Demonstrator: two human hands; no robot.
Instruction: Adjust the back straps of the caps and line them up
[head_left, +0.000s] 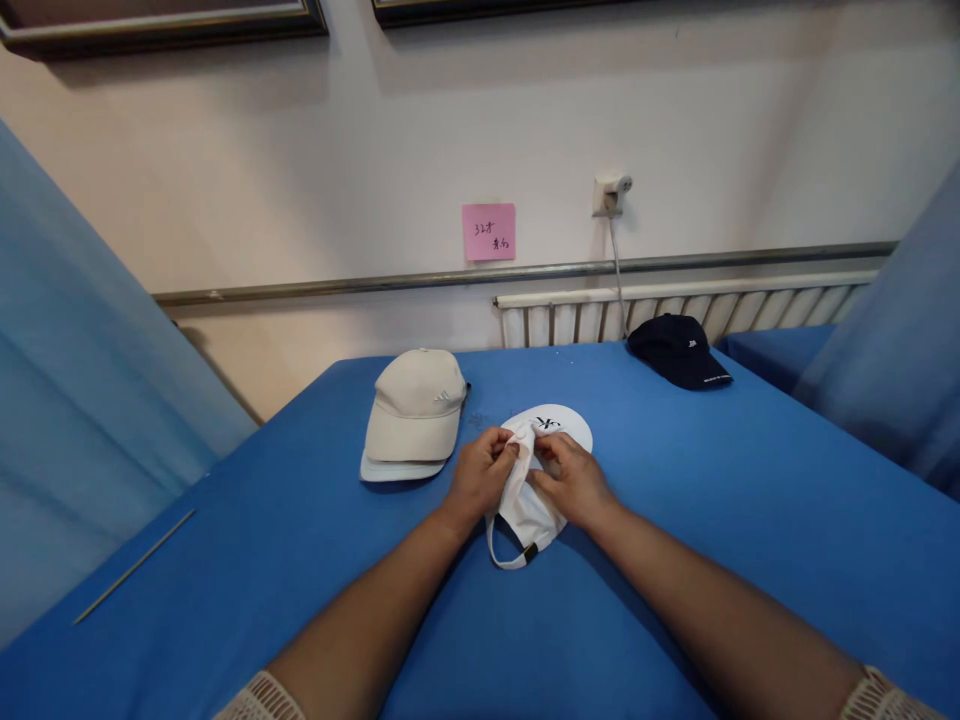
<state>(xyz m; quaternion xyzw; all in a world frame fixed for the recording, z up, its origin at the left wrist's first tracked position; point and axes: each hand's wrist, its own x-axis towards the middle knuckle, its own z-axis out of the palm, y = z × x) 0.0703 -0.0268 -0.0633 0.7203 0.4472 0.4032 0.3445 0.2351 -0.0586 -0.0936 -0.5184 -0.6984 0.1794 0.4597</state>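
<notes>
A white baseball cap (pixel 534 508) lies in the middle of the blue-covered table, its brim with a black mark pointing away from me and its strap with a dark buckle toward me. My left hand (pixel 484 470) pinches the crown fabric on the left side. On the right, my right hand (pixel 574 480) grips the same crown with bent fingers, just below the brim. The fabric between the two hands is bunched and folded. To the left of my hands sits a beige cap (pixel 418 395), stacked on another pale cap whose brim (pixel 401 472) shows underneath.
A dark navy cap (pixel 677 350) rests at the table's back right, near a radiator (pixel 690 305) and a plugged-in cord (pixel 616 260). A thin stick (pixel 135 566) lies along the left edge. Blue curtains (pixel 90 380) hang at both sides. A pink note (pixel 489 232) is on the wall.
</notes>
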